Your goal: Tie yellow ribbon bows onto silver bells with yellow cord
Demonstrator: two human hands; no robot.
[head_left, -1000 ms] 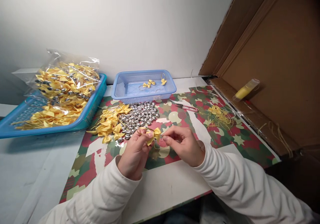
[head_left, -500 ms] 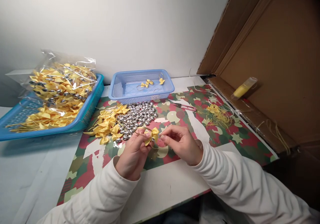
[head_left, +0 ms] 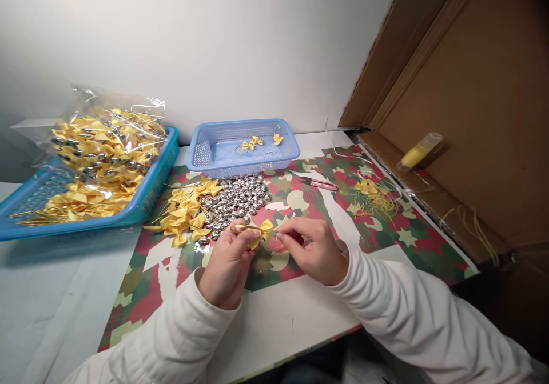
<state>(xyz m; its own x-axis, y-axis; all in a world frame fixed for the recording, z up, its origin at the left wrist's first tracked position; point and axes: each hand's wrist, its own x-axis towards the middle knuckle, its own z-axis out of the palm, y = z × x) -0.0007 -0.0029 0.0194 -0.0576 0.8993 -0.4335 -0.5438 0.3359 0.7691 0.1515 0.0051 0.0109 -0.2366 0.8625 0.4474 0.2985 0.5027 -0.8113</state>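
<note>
My left hand [head_left: 231, 255] is closed in a pinch on a yellow ribbon bow [head_left: 266, 226] with a thin golden-brown loop attached. To its right, my right hand [head_left: 311, 250] has thumb and forefinger pressed together close to the bow. Whatever lies between those fingertips is too small to make out. Just beyond my left hand lie a pile of yellow ribbon bows [head_left: 182, 215] with golden stems and a heap of shiny silver beads [head_left: 238, 198].
A blue basket [head_left: 197, 135] at the back holds several bows with loops. Another blue basket [head_left: 165, 172] at left carries bows and a filled plastic bag [head_left: 109, 138]. Pink thread snips [head_left: 319, 183] and yellow thread scraps [head_left: 377, 198] lie right, near a yellow-filled tube [head_left: 420, 151] by the cardboard.
The bow has turned a little in my left fingers, and its loop now looks flatter. My right fingers stay close beside it, nearly unmoved.
</note>
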